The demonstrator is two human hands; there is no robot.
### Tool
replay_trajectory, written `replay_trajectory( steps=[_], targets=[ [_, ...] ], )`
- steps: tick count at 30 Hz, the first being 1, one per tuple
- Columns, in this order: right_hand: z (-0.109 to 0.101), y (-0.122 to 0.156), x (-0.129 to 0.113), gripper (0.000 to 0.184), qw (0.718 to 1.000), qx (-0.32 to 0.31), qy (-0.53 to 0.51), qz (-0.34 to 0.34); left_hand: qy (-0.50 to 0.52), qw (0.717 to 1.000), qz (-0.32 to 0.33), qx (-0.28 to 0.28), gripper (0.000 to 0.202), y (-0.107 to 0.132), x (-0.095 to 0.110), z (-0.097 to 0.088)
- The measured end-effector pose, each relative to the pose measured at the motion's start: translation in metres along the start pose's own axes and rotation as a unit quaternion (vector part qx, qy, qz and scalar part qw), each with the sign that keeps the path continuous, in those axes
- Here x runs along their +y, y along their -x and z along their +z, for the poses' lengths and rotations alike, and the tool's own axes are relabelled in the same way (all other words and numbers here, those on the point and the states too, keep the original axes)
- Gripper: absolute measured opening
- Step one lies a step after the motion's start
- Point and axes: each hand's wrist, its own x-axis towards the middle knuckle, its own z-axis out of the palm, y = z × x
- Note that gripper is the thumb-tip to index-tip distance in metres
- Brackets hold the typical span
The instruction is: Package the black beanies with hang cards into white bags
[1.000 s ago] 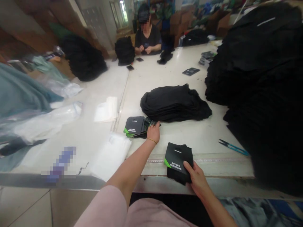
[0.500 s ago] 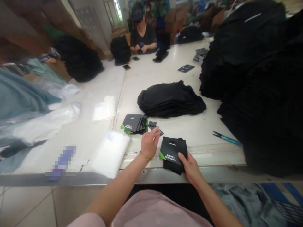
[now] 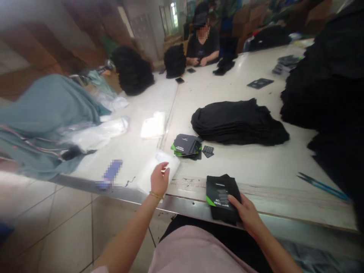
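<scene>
My right hand [image 3: 247,214] grips a black card-topped packet printed "Actor's Headgear" [image 3: 223,199] with a green corner, pressing it down at the table's front edge. My left hand [image 3: 159,179], wearing a thin gold bracelet, sits with curled fingers at a clear plastic bag [image 3: 162,170], touching or just over it. A stack of matching black and green cards [image 3: 185,146] lies beyond, with small dark card pieces [image 3: 208,151] beside it. Neither hand touches that stack.
A folded pile of black fabric [image 3: 239,127] lies on the white table [image 3: 250,167], and larger black piles [image 3: 330,76] rise at right. Blue-handled scissors [image 3: 322,185] lie near them. A seated co-worker [image 3: 203,43] works across the table. Teal cloth [image 3: 42,113] hangs at left.
My left hand has moved left and toward me, from near the card stack to the plastic bag. My right hand keeps the packet. The whole view has swung, showing more floor at left.
</scene>
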Motion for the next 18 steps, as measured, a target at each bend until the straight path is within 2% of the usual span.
replay_trajectory(
  steps=[2,4,6,10,14,18],
  targets=[
    [0.000,-0.001,-0.002,0.044,1.000,0.002,0.011,0.002,-0.058,0.997,-0.046,-0.029,0.029,-0.021,-0.025,-0.008],
    [-0.001,-0.001,-0.004,0.044,1.000,-0.006,0.010,0.006,-0.080,0.992,-0.040,-0.090,0.028,-0.033,-0.040,-0.005],
    [-0.001,-0.001,-0.004,0.047,1.000,-0.014,0.008,0.006,-0.086,0.988,-0.031,-0.120,0.027,-0.038,-0.046,0.004],
    [-0.004,-0.003,0.001,0.048,0.999,-0.026,0.006,0.017,-0.120,0.984,-0.053,-0.122,0.030,-0.042,-0.049,0.017],
    [-0.007,-0.004,0.004,0.047,0.999,-0.035,0.004,0.022,-0.178,0.974,-0.045,-0.129,0.024,-0.047,-0.048,0.015],
    [-0.006,-0.002,0.000,0.048,0.999,-0.038,-0.004,0.025,-0.244,0.957,-0.021,-0.156,0.026,-0.050,-0.039,0.016]
  ],
)
